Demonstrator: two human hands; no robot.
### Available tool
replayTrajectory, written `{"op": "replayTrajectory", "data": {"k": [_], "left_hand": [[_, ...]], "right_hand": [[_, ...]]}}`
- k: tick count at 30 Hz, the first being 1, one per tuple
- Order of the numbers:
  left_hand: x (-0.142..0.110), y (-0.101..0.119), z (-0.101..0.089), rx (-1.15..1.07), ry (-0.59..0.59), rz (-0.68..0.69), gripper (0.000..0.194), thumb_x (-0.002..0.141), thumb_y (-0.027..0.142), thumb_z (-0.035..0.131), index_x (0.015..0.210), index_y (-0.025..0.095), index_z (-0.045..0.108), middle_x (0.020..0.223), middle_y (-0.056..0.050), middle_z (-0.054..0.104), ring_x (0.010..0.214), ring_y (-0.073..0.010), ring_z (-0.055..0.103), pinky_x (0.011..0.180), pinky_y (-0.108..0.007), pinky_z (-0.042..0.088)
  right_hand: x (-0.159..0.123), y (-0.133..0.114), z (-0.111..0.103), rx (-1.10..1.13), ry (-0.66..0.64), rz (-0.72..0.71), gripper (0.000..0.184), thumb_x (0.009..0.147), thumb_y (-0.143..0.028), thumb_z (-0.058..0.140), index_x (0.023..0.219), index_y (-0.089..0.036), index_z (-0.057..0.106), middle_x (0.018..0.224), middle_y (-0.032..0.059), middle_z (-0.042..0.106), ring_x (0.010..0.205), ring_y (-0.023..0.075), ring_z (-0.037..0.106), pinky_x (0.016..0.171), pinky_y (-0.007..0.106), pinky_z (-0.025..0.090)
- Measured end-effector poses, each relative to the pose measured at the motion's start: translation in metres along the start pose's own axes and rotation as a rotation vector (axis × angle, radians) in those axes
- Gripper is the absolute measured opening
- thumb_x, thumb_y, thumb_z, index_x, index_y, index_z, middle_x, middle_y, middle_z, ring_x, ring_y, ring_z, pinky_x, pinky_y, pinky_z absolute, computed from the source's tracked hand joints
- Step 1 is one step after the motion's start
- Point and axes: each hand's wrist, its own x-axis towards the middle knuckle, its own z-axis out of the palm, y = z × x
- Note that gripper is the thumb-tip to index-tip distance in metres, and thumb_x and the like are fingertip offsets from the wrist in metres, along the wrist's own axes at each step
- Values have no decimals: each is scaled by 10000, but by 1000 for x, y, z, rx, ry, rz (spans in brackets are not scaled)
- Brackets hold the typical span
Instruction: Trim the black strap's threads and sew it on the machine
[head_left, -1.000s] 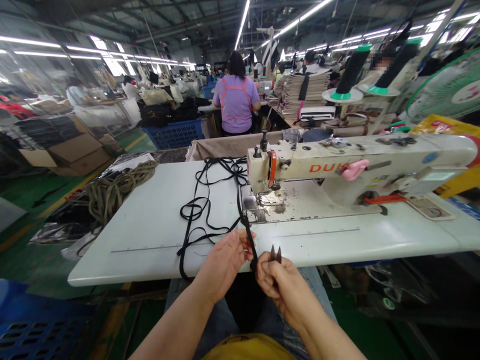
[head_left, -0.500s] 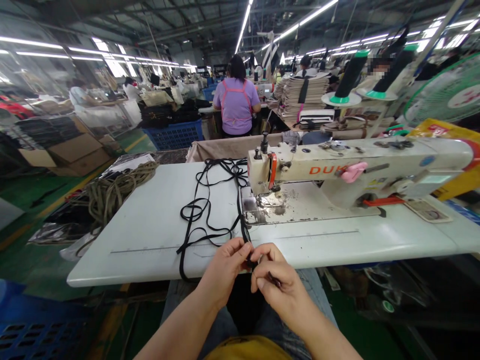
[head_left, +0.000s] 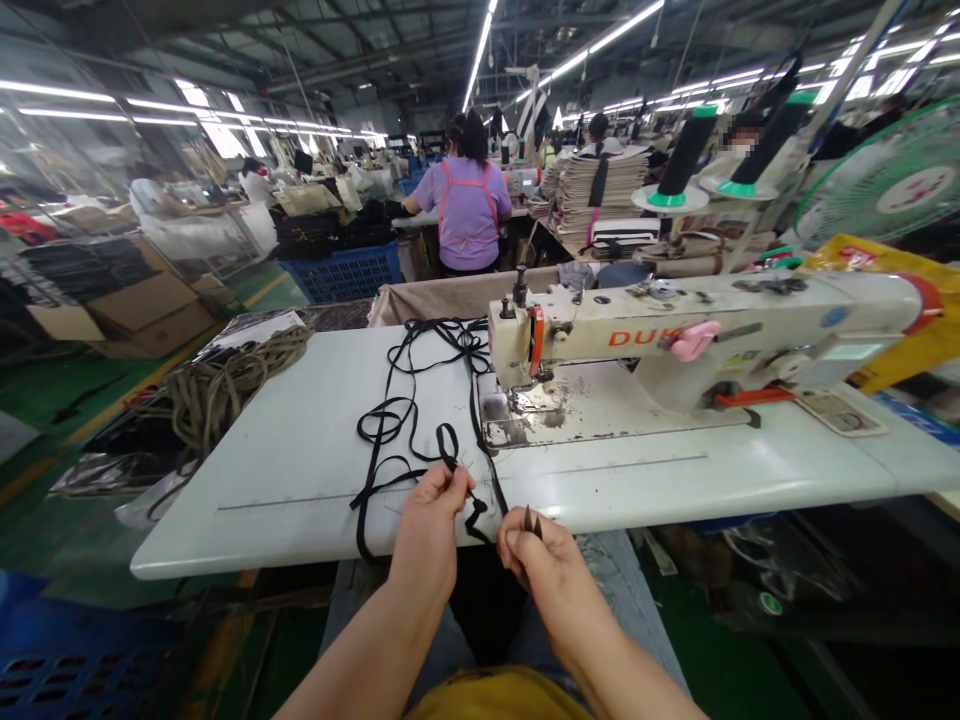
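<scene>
A long black strap (head_left: 409, 415) lies in loops on the white sewing table (head_left: 300, 440) and runs back past the cream sewing machine (head_left: 675, 340). My left hand (head_left: 431, 520) is closed in a pinch on a small loop of the strap at the table's front edge. My right hand (head_left: 536, 555) sits just to its right, closed round thread snips (head_left: 532, 522) whose two dark tips stick up above the fingers. The strap's end hangs between the two hands.
A bundle of olive cord (head_left: 217, 385) lies at the table's left edge. Blue crates (head_left: 345, 270) and cardboard boxes (head_left: 135, 310) stand on the green floor. A person in purple (head_left: 466, 205) sits ahead, back turned. Thread cones (head_left: 679, 160) and a fan (head_left: 892, 185) stand at the right.
The hands met at the strap, then parted. My left hand has drawn a short looped piece of strap leftward; my right hand has dropped back with the snips' tips showing again.
</scene>
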Motion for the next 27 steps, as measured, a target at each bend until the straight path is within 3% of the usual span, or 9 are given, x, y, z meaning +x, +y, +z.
{"op": "replayTrajectory", "data": {"k": [3,6,8,10,12,15,21,27], "left_hand": [[2,6,4,-2,35,49,383,773,526,821,750,194,632,672,23,571,669,-138,528,668,-261,440],[-5,9,14,-75,-53,8,398,773,528,825,749,187,623,730,7,614,729,-146,568,724,-268,474],[-10,10,19,-150,-120,-62,399,763,512,834,730,180,614,716,5,610,694,-139,555,686,-264,469],[-11,11,20,-199,-142,-108,388,750,484,841,704,173,613,692,4,600,651,-130,532,643,-260,452],[-8,14,18,-209,-100,-91,361,731,439,851,679,168,618,687,-1,604,658,-126,531,661,-255,451],[0,18,14,-191,-8,-32,316,696,362,856,636,166,615,674,-3,602,683,-122,520,697,-243,437],[12,16,18,-157,7,28,257,718,316,793,602,173,615,660,-2,578,677,-126,480,698,-255,399],[15,5,27,-142,14,47,326,694,361,801,583,194,545,636,20,519,652,-129,462,683,-272,387]], "right_hand": [[-1,-16,-9,-311,-33,-252,171,825,-236,553,656,-228,577,657,2,548,694,178,500,668,297,391],[5,-30,-18,-459,-62,-443,153,808,-173,573,677,-238,619,704,29,612,888,237,584,822,346,449],[11,-31,-19,-364,-124,-384,167,836,-203,570,685,-229,637,720,36,642,880,232,609,836,350,464],[16,-25,-13,-147,-105,-232,191,840,-250,562,662,-214,622,685,26,633,717,181,577,711,305,448],[17,-14,-4,122,-2,-69,192,803,-281,569,625,-209,570,591,-12,549,553,121,437,553,255,338],[13,-4,9,410,101,81,202,742,-299,613,593,-213,506,517,-62,408,486,86,258,470,242,165],[-4,-9,7,474,148,126,230,698,-289,676,570,-206,504,506,-71,388,468,66,216,452,243,117],[-13,-2,-1,482,148,222,246,697,-326,681,590,-208,493,535,-63,434,451,50,193,441,236,90]]}}
